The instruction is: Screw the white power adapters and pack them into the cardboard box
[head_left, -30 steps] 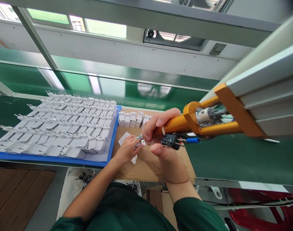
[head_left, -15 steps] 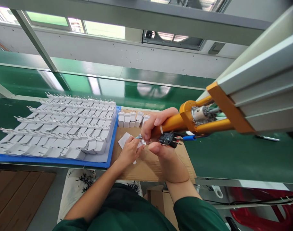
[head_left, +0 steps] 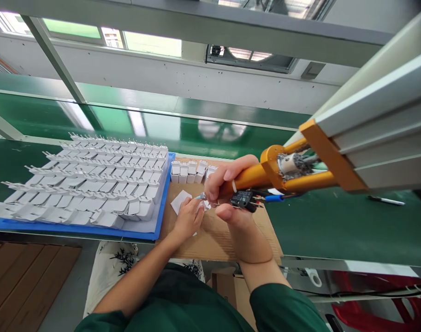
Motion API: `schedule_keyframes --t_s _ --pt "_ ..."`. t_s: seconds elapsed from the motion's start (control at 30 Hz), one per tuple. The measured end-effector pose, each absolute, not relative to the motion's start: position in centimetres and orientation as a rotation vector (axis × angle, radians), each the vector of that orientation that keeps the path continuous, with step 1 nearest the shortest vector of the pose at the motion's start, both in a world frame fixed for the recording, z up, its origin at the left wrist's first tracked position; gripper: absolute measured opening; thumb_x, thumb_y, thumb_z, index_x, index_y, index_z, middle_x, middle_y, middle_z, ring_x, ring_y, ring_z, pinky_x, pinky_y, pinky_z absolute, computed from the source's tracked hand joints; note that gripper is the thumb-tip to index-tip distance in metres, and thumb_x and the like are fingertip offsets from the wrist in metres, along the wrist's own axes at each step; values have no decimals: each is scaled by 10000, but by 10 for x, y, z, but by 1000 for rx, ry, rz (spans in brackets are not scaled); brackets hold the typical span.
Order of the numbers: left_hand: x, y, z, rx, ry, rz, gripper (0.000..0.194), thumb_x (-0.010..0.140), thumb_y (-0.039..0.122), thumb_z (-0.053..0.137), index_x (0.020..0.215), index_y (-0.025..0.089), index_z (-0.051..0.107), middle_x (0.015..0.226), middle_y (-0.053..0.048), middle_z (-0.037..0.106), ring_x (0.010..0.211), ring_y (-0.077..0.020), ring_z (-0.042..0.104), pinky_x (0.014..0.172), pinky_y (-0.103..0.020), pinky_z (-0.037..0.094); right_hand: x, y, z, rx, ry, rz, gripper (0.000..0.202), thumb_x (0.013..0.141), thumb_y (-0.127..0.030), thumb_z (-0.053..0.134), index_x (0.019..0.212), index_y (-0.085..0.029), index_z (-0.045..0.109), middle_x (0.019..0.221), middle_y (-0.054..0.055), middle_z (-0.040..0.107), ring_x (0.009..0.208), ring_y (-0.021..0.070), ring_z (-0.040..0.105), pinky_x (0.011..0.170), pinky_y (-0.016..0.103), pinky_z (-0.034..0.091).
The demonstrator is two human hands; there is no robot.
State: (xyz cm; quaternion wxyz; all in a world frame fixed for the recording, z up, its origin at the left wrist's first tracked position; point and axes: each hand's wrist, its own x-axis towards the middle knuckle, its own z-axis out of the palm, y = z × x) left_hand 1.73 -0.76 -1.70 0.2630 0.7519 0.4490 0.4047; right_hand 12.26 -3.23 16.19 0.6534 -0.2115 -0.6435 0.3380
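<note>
My right hand (head_left: 240,214) is wrapped round an orange metal handpiece (head_left: 253,179) that hangs from a jointed arm. A black microswitch (head_left: 242,199) with wires is fixed to its side, close to my thumb. The pale bluish tip of the handpiece (head_left: 200,196) points left, down toward my other hand. Just below that tip, my left hand (head_left: 187,221) is closed with bent fingers on a small white plastic piece (head_left: 206,205), which the fingers partly hide. A flat white square (head_left: 179,201) lies on the cardboard sheet (head_left: 217,242), beside the left fingers.
To the left, a blue tray (head_left: 162,210) bears several rows of white plug housings (head_left: 103,177) with pins upward. A short row of white housings (head_left: 187,171) stands at the cardboard's back edge. A pen (head_left: 386,201) lies on the green bench (head_left: 331,226) at right.
The left hand's fingers have shifted slightly at the white piece. My right hand keeps its hold on the handpiece. The whole view has moved a little.
</note>
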Motion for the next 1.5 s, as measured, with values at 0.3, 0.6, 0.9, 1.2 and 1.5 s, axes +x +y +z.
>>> schedule_keyframes --t_s 0.3,0.6,0.9,1.2,1.5 --pt "11 -22 -16 2086 1238 1210 130 951 257 560 994 212 674 992 -68 726 946 -234 653 831 -389 567 126 -8 151 -118 -1525 723 387 757 -349 749 1047 -302 496 658 -67 497 449 110 441 352 241 345" --pt "7 -38 -11 2476 1121 1301 267 942 203 575 1207 200 610 1268 -85 680 1094 -222 664 950 -378 581 132 -7 154 -122 -1485 744 370 739 -302 778 1010 -242 532 653 -53 564 451 119 509 375 258 416" --pt "-95 -111 4 2443 1316 1663 429 839 134 722 1243 193 589 1155 -131 721 1029 -227 713 856 -347 632 129 -11 157 -197 -1428 740 372 713 -316 798 984 -244 554 631 -48 578 412 123 474 340 279 400" --pt "-148 -100 -11 2434 2059 1740 402 802 183 787 1182 188 657 1176 -127 695 925 -223 730 809 -345 640 138 14 151 8 -1542 744 434 683 -158 789 1070 -223 602 665 -13 612 413 128 532 307 248 456" --pt "-139 -108 -5 2508 1891 1460 513 860 162 697 1351 205 555 1284 -157 621 937 -228 705 812 -356 632 141 13 151 -15 -1544 758 441 673 -117 775 1066 -224 607 674 -7 620 435 135 552 337 257 485"
